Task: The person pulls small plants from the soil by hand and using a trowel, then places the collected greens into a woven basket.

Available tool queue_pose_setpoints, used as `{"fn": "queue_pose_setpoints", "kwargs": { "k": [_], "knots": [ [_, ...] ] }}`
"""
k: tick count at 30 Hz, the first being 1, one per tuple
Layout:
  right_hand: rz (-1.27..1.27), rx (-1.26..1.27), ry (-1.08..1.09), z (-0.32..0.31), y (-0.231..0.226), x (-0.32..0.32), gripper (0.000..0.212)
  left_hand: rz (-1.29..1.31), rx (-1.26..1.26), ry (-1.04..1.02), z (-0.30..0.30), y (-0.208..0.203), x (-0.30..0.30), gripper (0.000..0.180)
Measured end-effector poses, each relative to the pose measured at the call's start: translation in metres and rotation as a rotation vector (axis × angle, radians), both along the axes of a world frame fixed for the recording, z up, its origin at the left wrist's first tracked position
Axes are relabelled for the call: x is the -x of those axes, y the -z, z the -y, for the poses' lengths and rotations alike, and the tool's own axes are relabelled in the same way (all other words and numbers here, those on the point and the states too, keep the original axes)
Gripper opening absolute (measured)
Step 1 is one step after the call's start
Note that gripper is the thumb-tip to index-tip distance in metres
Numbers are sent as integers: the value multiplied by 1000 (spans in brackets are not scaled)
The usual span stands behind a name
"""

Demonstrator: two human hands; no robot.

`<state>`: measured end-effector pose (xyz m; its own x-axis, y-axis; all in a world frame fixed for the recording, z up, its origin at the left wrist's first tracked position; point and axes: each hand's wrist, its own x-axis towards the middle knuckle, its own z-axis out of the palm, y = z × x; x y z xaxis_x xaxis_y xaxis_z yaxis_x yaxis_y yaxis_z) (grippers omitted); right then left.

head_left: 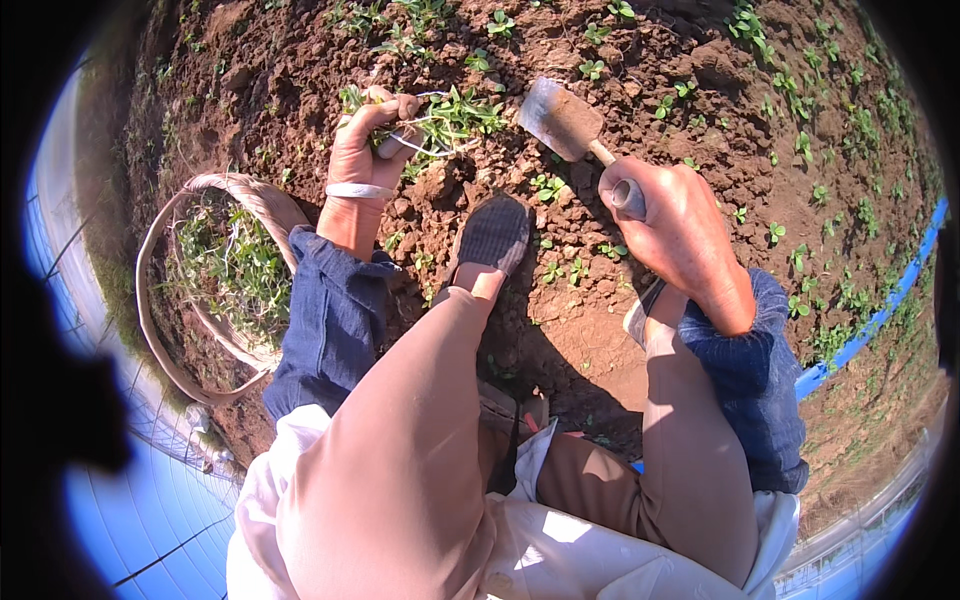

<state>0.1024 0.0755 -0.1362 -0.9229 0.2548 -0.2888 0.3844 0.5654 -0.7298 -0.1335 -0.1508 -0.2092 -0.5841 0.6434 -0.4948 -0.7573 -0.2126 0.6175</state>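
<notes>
My left hand (372, 140) is closed around a bunch of pulled green weeds (455, 122), whose leaves and pale stems stick out to its right over the soil. In my right hand (680, 225) is a hand hoe (562, 118), gripped by its round wooden handle. The hoe's flat metal blade is dirt-stained and points up and to the left, close over the clods. A small gap of soil lies between the blade and the weeds. To the left of my left forearm stands a woven basket (275, 210) with a tall handle, holding a heap of uprooted greens (232, 265).
Small green seedlings (548, 187) grow between my feet and across the crumbly brown soil (700, 150). My dark shoe (495, 232) rests on the soil just below the weeds. A blue strip (870, 325) runs along the ground at the right.
</notes>
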Motion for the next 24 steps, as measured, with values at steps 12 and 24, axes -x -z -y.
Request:
{"fn": "queue_pose_setpoints", "kwargs": {
  "k": [12,24],
  "knots": [
    [111,-120,-331,47,2,39,13,-1377,1224,869,-24,58,-50,53],
    [212,-122,-289,58,44,53,9,-1564,1126,740,-29,101,-48,36]
  ]
}}
